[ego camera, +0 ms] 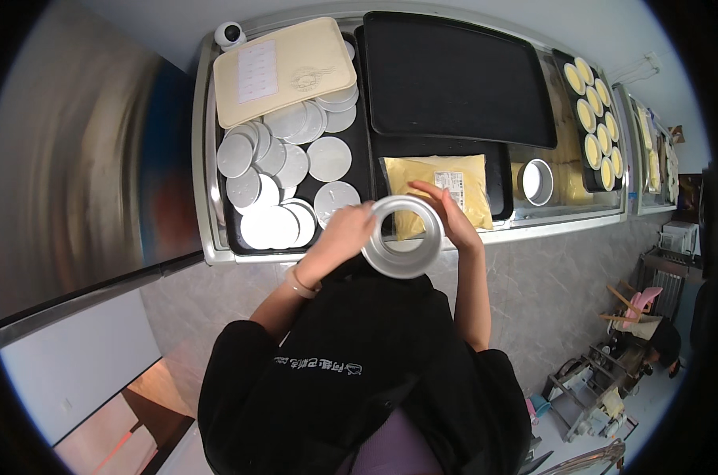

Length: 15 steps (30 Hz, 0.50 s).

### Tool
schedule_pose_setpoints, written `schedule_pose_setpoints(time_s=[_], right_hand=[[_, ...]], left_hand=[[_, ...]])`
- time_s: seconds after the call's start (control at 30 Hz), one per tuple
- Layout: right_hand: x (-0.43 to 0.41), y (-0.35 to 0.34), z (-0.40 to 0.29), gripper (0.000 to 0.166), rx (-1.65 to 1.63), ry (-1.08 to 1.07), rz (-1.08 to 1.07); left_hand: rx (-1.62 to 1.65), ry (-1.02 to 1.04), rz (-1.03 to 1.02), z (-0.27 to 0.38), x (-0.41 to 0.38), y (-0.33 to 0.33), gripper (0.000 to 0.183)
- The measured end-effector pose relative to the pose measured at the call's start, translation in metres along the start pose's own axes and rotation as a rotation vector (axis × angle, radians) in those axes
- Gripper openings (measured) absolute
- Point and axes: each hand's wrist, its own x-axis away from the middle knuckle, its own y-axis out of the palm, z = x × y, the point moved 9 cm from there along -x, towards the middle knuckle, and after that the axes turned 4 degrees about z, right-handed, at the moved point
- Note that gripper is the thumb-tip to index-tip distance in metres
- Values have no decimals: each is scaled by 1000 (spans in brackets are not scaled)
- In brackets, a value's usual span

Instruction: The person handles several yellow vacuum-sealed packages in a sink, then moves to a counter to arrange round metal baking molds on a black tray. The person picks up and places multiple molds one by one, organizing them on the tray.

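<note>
A round bottomless aluminium cake ring (403,261) is raised above the table's front edge, close to my body. My left hand (348,231), slightly blurred and with a bangle at the wrist, grips the ring's left rim. Along the ring's right side is my right hand (457,222), fingers stretched out beyond the rim and apart; whether its palm bears on the ring cannot be told. Behind and beneath the ring lies a clear bag of yellow contents (421,172) with a printed label, partly seen through the opening. To the left, many round metal discs (329,159) overlap on a black tray (362,172).
A cream tray (317,53) rests over some discs. Another black baking tray (454,77) lies at the back. A second ring (537,182) stands right, near a tray of filled yellow cups (593,153). A white camera (230,35) stands back left. Far right, a person (665,344) is bent over.
</note>
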Motion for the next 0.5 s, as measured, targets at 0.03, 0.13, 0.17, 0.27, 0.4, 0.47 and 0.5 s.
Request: schedule_pose_setpoints(time_s=[0.03,0.13,0.17,0.27,0.4,0.47,0.5], right_hand=[[-3,11,3,53,80,46,-120],[4,19,19,48,286,98,-259],[7,15,21,47,265,93,-245],[12,7,28,42,172,115,-216],[13,3,33,36,223,216,-138],[16,6,28,36,232,201,-133],[19,3,29,35,232,194,-122]], left_hand=[[-1,6,-55,5,3,10,26],[-13,-2,-128,9,14,16,40],[29,-11,-164,9,15,15,42],[54,117,-70,29,20,-1,45],[24,169,-165,39,17,-6,49],[243,101,-47,-5,3,-20,49],[322,-183,-19,-34,-8,-44,48]])
